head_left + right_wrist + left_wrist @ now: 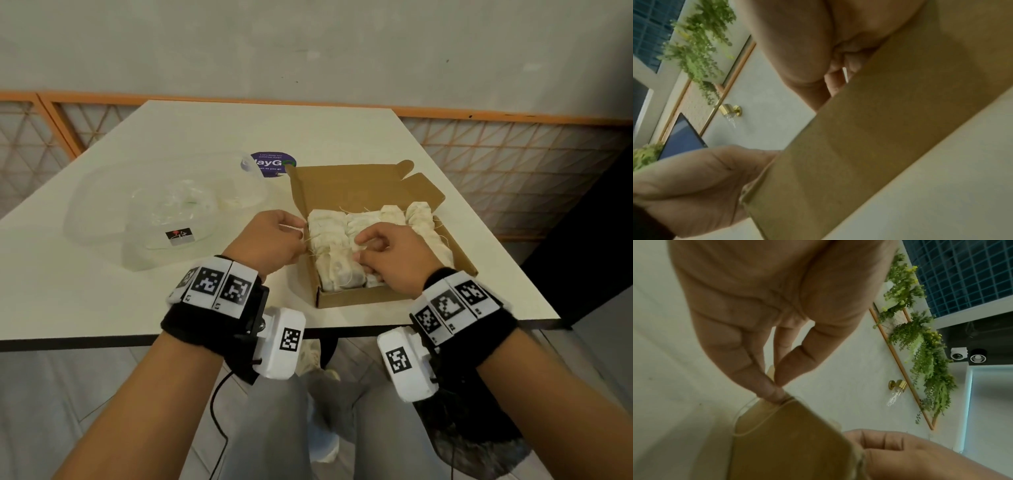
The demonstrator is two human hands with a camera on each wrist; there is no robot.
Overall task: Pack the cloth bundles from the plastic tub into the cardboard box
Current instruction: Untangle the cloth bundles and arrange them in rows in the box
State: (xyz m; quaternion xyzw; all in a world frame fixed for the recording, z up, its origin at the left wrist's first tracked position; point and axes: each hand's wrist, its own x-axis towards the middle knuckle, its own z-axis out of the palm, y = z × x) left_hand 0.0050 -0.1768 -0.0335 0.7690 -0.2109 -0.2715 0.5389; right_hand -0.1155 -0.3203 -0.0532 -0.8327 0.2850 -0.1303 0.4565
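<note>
Cardboard box [378, 297] — brown, matt, raw-cut edges. Cloth bundles [334, 240] inside: off-white, coarse weave, wrinkled, loose thread ends. Plastic tub [102, 205] — clear, thin, faintly glossy, slightly cloudy. Surface [222, 126]: cream, smooth, matt laminate look. Sticker [270, 164] on it: purple, slight sheen.

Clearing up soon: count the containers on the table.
2: the clear plastic tub on the left, and the open cardboard box on the right, filled with cloth bundles. None seems hidden.
</note>
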